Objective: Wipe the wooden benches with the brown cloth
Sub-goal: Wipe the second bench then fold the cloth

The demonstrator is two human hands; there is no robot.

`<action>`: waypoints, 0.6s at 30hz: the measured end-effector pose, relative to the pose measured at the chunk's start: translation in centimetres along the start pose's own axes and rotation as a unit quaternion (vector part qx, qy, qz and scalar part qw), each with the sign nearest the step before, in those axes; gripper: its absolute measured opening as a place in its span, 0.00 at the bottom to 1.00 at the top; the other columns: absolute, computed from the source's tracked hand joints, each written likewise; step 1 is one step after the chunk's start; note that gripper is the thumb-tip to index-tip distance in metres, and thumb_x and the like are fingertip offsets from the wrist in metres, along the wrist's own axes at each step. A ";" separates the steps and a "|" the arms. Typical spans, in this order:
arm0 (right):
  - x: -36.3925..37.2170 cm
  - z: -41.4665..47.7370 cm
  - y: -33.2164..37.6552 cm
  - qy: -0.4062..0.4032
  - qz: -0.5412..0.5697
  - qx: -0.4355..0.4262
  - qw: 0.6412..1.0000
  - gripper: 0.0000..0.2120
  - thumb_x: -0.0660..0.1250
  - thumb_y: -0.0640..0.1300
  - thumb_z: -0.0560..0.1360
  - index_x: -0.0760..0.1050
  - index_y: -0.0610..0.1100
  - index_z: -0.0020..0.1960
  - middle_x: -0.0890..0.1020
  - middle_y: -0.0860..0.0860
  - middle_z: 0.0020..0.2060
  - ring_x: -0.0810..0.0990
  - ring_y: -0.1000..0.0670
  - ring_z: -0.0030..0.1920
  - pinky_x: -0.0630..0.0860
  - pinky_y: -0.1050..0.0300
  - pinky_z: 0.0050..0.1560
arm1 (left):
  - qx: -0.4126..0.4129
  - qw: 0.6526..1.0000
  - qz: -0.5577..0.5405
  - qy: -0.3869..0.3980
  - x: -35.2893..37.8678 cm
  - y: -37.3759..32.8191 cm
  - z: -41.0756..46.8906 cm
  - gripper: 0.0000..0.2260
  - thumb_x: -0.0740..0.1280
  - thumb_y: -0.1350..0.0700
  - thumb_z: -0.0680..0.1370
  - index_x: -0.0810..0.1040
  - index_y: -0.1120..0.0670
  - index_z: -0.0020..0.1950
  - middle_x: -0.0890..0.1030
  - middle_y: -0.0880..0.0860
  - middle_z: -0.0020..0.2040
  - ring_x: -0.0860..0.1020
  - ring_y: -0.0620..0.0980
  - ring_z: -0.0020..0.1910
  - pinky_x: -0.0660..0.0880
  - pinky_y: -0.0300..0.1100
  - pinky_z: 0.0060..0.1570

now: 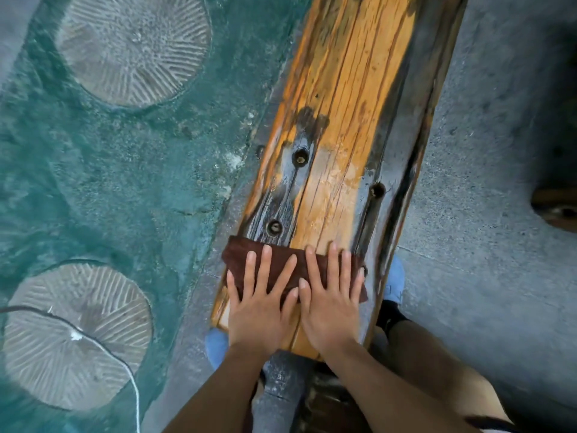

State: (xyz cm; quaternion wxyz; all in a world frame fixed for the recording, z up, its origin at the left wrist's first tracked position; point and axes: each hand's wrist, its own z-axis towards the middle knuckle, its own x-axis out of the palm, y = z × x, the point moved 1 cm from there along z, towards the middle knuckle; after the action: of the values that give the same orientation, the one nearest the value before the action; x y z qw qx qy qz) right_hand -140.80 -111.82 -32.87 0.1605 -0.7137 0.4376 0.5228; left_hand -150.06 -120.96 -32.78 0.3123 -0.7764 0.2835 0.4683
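Observation:
A long wooden bench (pixel 340 126) runs from the lower middle up to the top right, its orange planks streaked with dark worn patches and bolt holes. A brown cloth (pixel 281 257) lies flat across the bench's near end. My left hand (pixel 260 303) presses on the cloth's left half with fingers spread. Beside it, thumbs touching, my right hand (pixel 332 303) presses flat on the right half. Both palms cover the cloth's near edge.
Grey concrete floor (pixel 487 214) lies right of the bench. Teal ground with two round ribbed stones (pixel 134 45) (pixel 71 335) lies to the left, with a white cord (pixel 125 367) across the lower stone. My blue shoes (pixel 395 279) straddle the bench. Another wooden piece (pixel 559 207) shows at the right edge.

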 end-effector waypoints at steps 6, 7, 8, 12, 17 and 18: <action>2.0 -5.2 1.6 0.032 -0.022 -0.040 0.998 0.26 0.47 0.56 0.81 0.52 0.52 0.78 0.54 0.45 0.77 0.52 0.42 0.76 0.48 0.39 0.72 | -0.013 0.999 0.013 0.035 1.1 2.4 -5.8 0.24 0.49 0.41 0.80 0.54 0.40 0.76 0.56 0.56 0.77 0.51 0.58 0.77 0.51 0.61 0.68; 2.3 -5.7 1.5 0.036 -0.020 -0.036 0.998 0.26 0.47 0.56 0.81 0.52 0.52 0.78 0.54 0.45 0.77 0.54 0.42 0.76 0.49 0.39 0.71 | -0.014 0.999 0.017 0.042 1.2 2.4 -6.2 0.24 0.49 0.41 0.80 0.54 0.40 0.76 0.56 0.56 0.77 0.51 0.58 0.77 0.51 0.61 0.68; 2.5 -6.2 1.3 0.040 -0.017 -0.032 0.999 0.26 0.47 0.56 0.81 0.52 0.53 0.78 0.55 0.46 0.77 0.54 0.42 0.76 0.50 0.39 0.71 | -0.016 0.999 0.017 0.049 1.2 2.2 -6.5 0.24 0.50 0.41 0.80 0.54 0.40 0.76 0.56 0.56 0.77 0.50 0.58 0.77 0.51 0.61 0.68; 2.5 -7.3 0.3 0.033 -0.003 -0.016 0.999 0.25 0.47 0.55 0.81 0.51 0.54 0.78 0.54 0.47 0.77 0.51 0.45 0.77 0.49 0.40 0.73 | -0.016 0.997 0.026 0.073 0.5 0.8 -6.6 0.23 0.50 0.42 0.79 0.60 0.41 0.75 0.59 0.58 0.76 0.55 0.61 0.76 0.58 0.66 0.67; 3.3 -10.0 -2.8 0.042 0.008 0.040 0.998 0.25 0.45 0.56 0.82 0.49 0.55 0.78 0.53 0.46 0.77 0.50 0.45 0.77 0.51 0.39 0.73 | 0.022 0.993 0.012 0.113 1.4 -2.3 -8.0 0.22 0.50 0.42 0.80 0.62 0.41 0.75 0.61 0.56 0.76 0.55 0.59 0.75 0.51 0.64 0.68; 3.4 -10.2 -3.3 0.043 0.008 0.040 0.998 0.25 0.44 0.56 0.82 0.49 0.55 0.78 0.53 0.46 0.77 0.50 0.44 0.77 0.51 0.39 0.73 | 0.021 0.993 0.008 0.114 1.7 -2.6 -8.2 0.23 0.51 0.42 0.80 0.61 0.40 0.75 0.61 0.56 0.76 0.54 0.59 0.75 0.48 0.62 0.68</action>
State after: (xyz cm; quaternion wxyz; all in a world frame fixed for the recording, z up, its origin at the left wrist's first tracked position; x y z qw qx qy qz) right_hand -131.72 -118.50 -32.52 0.1656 -0.7251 0.4708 0.4746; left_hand -142.97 -125.71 -30.77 0.2908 -0.8157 0.3332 0.3729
